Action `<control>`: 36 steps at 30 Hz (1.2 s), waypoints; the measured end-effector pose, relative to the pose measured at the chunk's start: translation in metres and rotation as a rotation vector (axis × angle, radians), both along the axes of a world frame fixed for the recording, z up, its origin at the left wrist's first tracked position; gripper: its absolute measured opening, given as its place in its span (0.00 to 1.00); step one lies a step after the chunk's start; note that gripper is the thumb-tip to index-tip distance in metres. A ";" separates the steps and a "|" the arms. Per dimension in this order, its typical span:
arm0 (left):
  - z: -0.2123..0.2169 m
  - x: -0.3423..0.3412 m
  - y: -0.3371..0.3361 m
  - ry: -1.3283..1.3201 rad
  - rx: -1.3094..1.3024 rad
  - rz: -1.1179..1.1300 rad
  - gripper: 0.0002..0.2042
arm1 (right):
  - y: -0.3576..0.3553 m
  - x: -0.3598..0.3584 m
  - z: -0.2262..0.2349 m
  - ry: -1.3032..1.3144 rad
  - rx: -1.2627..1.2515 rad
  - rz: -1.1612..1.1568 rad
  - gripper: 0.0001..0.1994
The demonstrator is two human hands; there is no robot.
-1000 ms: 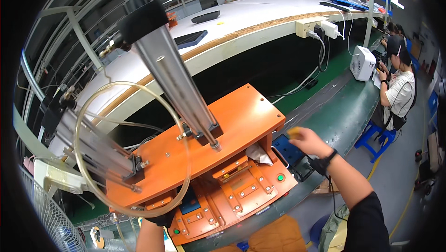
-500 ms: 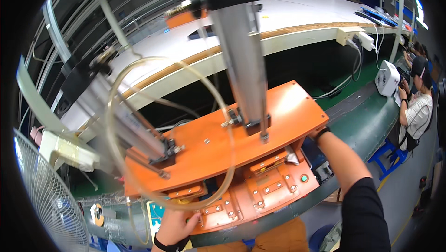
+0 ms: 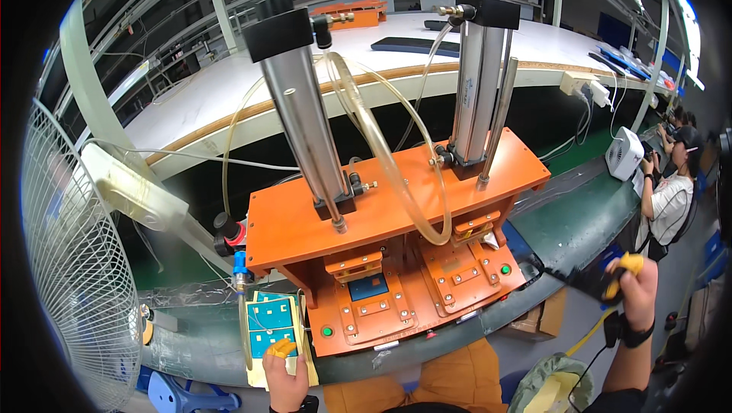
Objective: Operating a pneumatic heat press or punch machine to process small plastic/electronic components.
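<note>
My left hand (image 3: 286, 371) grips an orange clip; right hand (image 3: 637, 291) clutches a yellow tool (image 3: 619, 272). Press (image 3: 396, 215) w/ cylinders could pinch.

Not much in the way of packaging here. There's a brown cardboard box (image 3: 537, 314) tucked under the front edge of the green surface (image 3: 587, 215), right of the orange press, only partly showing. Down at the left front there's a flat teal card (image 3: 268, 321) with pale square patches lying on a yellowish sheet, and the left hand (image 3: 288, 379) is resting on its lower edge. No screens or signs that I can make out.
</note>
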State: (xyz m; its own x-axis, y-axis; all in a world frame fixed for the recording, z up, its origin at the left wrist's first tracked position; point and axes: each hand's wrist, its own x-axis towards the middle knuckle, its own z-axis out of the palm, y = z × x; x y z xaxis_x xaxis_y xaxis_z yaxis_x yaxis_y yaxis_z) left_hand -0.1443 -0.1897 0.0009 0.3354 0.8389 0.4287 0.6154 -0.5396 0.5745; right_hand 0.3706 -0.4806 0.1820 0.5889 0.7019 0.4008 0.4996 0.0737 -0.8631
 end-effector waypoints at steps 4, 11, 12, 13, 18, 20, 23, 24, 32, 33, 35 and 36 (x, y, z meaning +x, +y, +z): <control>-0.029 -0.032 0.007 0.175 -0.043 0.054 0.23 | 0.044 -0.068 -0.004 -0.185 0.062 0.399 0.15; -0.048 -0.039 0.027 0.330 -0.083 0.122 0.30 | 0.178 -0.162 -0.056 -0.782 0.233 0.826 0.17; -0.047 -0.036 0.029 0.335 -0.102 0.126 0.31 | 0.191 -0.168 -0.070 -0.826 0.256 0.787 0.16; -0.046 -0.035 0.029 0.363 0.011 0.134 0.29 | 0.203 -0.170 -0.083 -0.861 0.238 0.779 0.17; -0.047 -0.037 0.025 0.263 -0.186 0.183 0.28 | 0.229 -0.183 -0.096 -0.889 0.079 0.721 0.17; -0.056 -0.042 0.030 0.262 -0.109 0.166 0.25 | 0.234 -0.189 -0.092 -0.784 -0.001 0.695 0.14; -0.064 -0.051 0.042 0.196 -0.010 0.132 0.21 | 0.238 -0.199 -0.085 -0.829 -0.050 0.628 0.20; -0.067 -0.054 0.048 0.199 -0.013 0.131 0.21 | 0.240 -0.203 -0.079 -0.849 -0.029 0.558 0.23; -0.045 -0.114 0.138 -0.099 -0.282 0.136 0.13 | 0.254 -0.198 -0.087 -0.941 -0.389 0.709 0.37; -0.045 -0.127 0.152 -0.192 -0.369 0.147 0.12 | 0.254 -0.197 -0.089 -0.960 -0.327 0.697 0.36; -0.048 -0.157 0.182 -0.330 -0.488 0.170 0.10 | 0.251 -0.200 -0.086 -0.976 -0.270 0.680 0.36; -0.050 -0.176 0.196 -0.373 -0.519 0.191 0.09 | 0.246 -0.208 -0.079 -1.013 -0.125 0.606 0.32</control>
